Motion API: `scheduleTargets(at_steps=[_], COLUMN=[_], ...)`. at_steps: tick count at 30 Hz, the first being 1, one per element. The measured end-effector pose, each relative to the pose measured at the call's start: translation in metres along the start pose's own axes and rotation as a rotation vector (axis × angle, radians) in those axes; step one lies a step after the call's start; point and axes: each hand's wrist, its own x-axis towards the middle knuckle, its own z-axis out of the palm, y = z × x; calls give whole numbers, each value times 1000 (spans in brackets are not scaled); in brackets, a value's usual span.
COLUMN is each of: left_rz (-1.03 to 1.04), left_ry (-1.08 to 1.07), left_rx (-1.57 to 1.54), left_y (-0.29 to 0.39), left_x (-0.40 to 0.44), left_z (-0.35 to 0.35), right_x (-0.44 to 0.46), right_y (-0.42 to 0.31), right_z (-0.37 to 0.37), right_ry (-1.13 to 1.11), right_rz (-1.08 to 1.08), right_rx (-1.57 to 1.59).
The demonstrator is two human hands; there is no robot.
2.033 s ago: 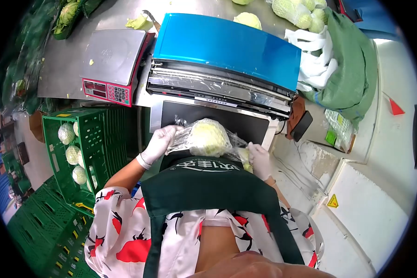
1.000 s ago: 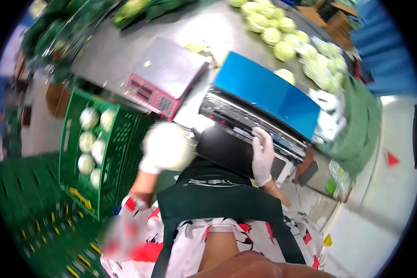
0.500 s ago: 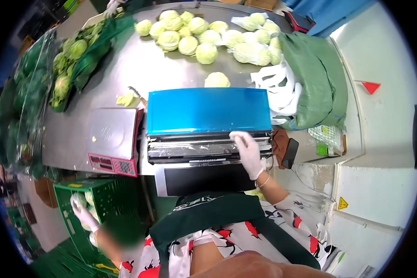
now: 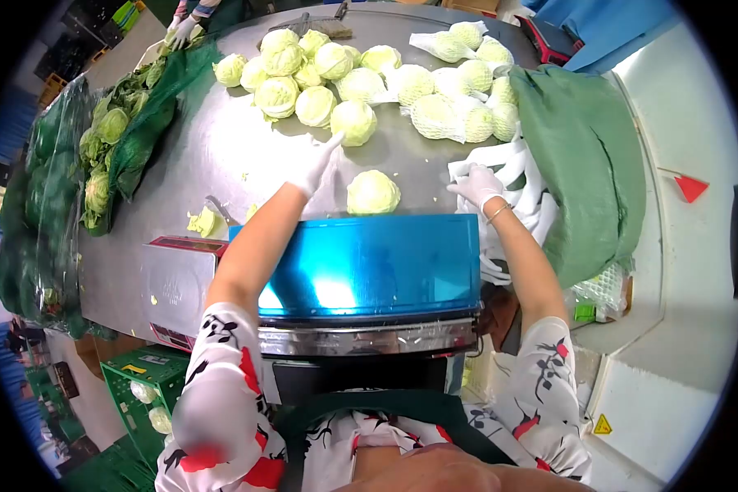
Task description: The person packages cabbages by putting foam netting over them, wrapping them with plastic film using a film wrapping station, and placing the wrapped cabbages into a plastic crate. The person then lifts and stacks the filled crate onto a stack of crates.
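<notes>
Cabbage (image 4: 354,123) beside spread left hand (image 4: 312,166) borders bare tabletop (image 4: 425,174); right hand (image 4: 477,185) at white netting (image 4: 535,187), grip unclear.

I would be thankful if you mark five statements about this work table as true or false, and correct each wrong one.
1. The left hand and the right hand both wear white gloves. True.
2. The left hand is inside the green crate. False: it is over the metal table, close to the loose cabbages.
3. The right hand is at the white netting, next to the green sack. True.
4. A cabbage lies on the scale. False: the scale bears no cabbage.
5. A single cabbage sits just beyond the blue machine, apart from the others. True.
</notes>
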Motion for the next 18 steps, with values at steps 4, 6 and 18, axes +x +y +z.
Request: scheduleTargets(at_steps=[4, 6, 18], left_rz=[-6, -110, -115], left_ry=[197, 423, -361], left_rx=[56, 197, -301], left_y=[-34, -40, 25], left_x=[104, 121, 0], left_z=[54, 71, -26], right_x=[20, 11, -97], right_y=[10, 13, -3], right_z=[11, 19, -165], right_ry=[-119, 164, 1055], right_rz=[-162, -298, 84], right_rx=[2, 79, 1340])
